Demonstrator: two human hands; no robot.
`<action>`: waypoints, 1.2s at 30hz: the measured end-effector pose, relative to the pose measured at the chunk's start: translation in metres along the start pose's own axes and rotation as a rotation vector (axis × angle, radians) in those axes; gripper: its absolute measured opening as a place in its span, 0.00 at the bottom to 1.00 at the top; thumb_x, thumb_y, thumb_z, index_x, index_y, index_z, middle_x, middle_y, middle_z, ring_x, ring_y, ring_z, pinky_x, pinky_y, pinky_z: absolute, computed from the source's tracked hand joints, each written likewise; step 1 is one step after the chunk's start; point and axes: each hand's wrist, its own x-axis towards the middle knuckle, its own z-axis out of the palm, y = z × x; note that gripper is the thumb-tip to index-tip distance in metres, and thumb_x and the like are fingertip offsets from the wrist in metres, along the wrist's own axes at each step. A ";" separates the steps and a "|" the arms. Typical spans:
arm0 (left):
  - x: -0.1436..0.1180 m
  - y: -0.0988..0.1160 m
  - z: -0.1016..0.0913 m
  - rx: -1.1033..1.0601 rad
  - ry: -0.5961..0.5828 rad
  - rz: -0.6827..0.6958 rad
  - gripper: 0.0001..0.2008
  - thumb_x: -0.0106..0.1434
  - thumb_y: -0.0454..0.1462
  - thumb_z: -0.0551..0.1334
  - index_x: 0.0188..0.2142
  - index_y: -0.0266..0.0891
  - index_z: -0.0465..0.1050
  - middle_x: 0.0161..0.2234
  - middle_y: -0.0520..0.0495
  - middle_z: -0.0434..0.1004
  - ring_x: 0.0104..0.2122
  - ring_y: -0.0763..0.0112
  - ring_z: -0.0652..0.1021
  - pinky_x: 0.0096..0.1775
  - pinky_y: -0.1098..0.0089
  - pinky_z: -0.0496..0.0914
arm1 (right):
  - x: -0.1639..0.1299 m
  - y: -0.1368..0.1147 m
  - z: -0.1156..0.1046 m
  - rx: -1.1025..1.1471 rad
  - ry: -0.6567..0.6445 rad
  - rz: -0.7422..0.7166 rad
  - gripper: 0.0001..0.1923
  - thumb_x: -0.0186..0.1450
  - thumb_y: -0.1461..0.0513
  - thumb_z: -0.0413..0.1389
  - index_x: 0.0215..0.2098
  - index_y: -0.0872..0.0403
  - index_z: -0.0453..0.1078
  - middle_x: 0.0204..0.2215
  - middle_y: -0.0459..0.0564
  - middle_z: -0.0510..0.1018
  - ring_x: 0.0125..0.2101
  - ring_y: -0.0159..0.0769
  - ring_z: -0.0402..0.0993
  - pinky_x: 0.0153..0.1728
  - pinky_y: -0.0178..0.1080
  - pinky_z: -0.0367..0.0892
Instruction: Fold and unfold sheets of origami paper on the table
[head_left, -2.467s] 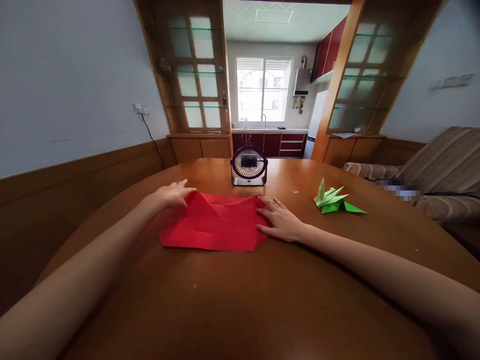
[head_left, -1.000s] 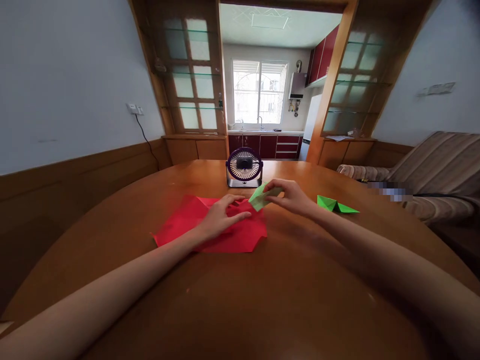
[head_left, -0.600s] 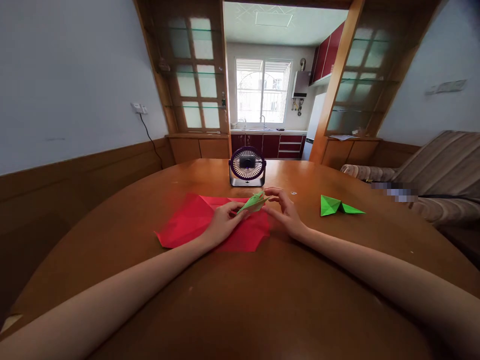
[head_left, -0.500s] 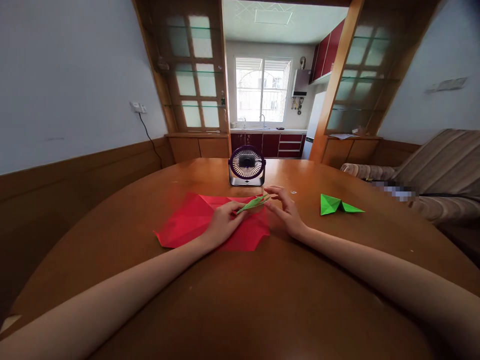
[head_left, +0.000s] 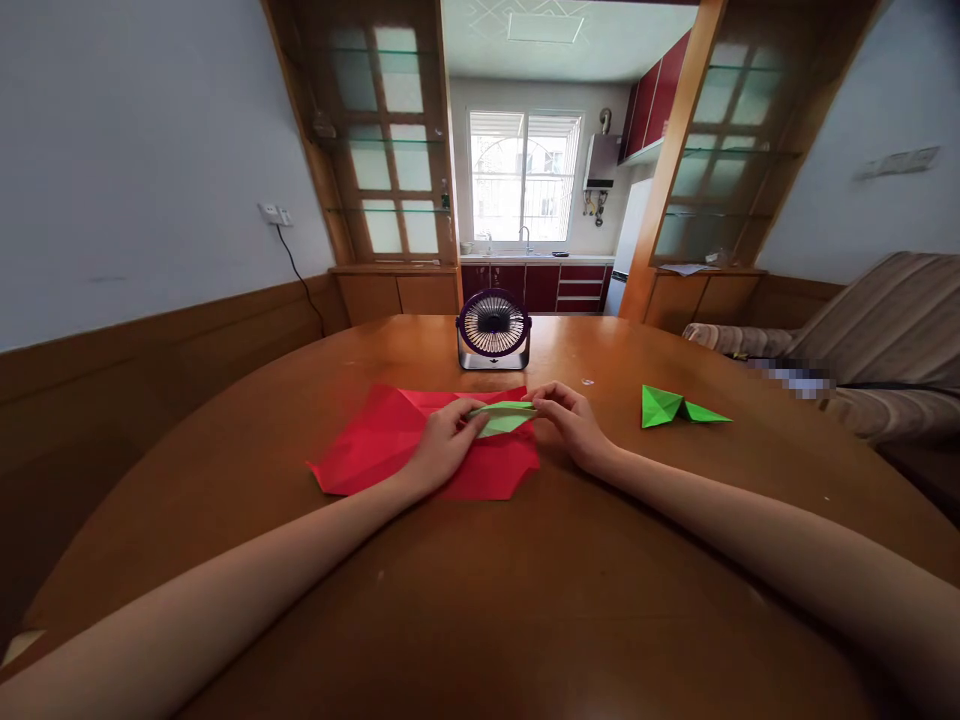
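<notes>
A pale green folded paper [head_left: 501, 417] is pinched between the left hand [head_left: 442, 447] and the right hand [head_left: 574, 427]. Under both hands a red paper sheet [head_left: 375, 450] is spread.

Round brown wooden table [head_left: 480, 600] fills lower frame. Lying on it: creased red paper sheet [head_left: 382, 445] left of centre; small purple desk fan [head_left: 493, 330] upright at centre, just behind the sheet; folded green paper piece [head_left: 679, 407] right of centre, well apart from the sheet.

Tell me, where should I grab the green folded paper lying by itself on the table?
Probably pinch the green folded piece at its raised, thicker left part, coming from above. Its right end tapers to a thin flat point against the table, hard to get fingers under.
</notes>
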 end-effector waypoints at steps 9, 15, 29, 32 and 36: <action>0.005 -0.009 0.000 -0.281 -0.015 -0.166 0.15 0.60 0.46 0.61 0.38 0.37 0.72 0.31 0.49 0.74 0.31 0.69 0.73 0.32 0.70 0.67 | -0.004 -0.003 0.004 0.019 -0.121 0.018 0.15 0.59 0.51 0.61 0.29 0.53 0.67 0.25 0.43 0.72 0.27 0.30 0.68 0.32 0.35 0.64; 0.003 -0.002 0.002 -0.360 -0.033 -0.213 0.22 0.60 0.47 0.63 0.48 0.38 0.66 0.30 0.52 0.71 0.20 0.77 0.69 0.22 0.74 0.66 | -0.004 0.003 0.004 0.098 -0.145 0.074 0.20 0.57 0.53 0.64 0.45 0.50 0.69 0.23 0.41 0.74 0.23 0.31 0.71 0.27 0.35 0.65; 0.002 -0.002 -0.001 -0.556 -0.156 -0.179 0.33 0.48 0.37 0.74 0.54 0.39 0.69 0.47 0.42 0.78 0.44 0.62 0.79 0.45 0.65 0.73 | -0.001 0.007 0.000 0.198 -0.060 0.182 0.14 0.54 0.54 0.65 0.35 0.52 0.72 0.25 0.43 0.76 0.21 0.29 0.69 0.25 0.34 0.66; 0.002 0.001 -0.001 -0.596 -0.155 -0.190 0.36 0.47 0.36 0.74 0.56 0.38 0.67 0.52 0.40 0.75 0.50 0.59 0.76 0.51 0.60 0.71 | 0.000 0.008 -0.001 0.211 -0.014 0.246 0.15 0.53 0.54 0.66 0.34 0.52 0.71 0.24 0.41 0.74 0.20 0.27 0.68 0.22 0.32 0.64; 0.002 0.001 -0.002 -0.591 -0.129 -0.230 0.26 0.53 0.39 0.71 0.51 0.37 0.72 0.50 0.40 0.77 0.48 0.59 0.77 0.51 0.57 0.70 | 0.000 0.007 -0.001 0.216 -0.007 0.241 0.16 0.52 0.53 0.66 0.33 0.53 0.72 0.24 0.43 0.75 0.21 0.28 0.68 0.22 0.32 0.64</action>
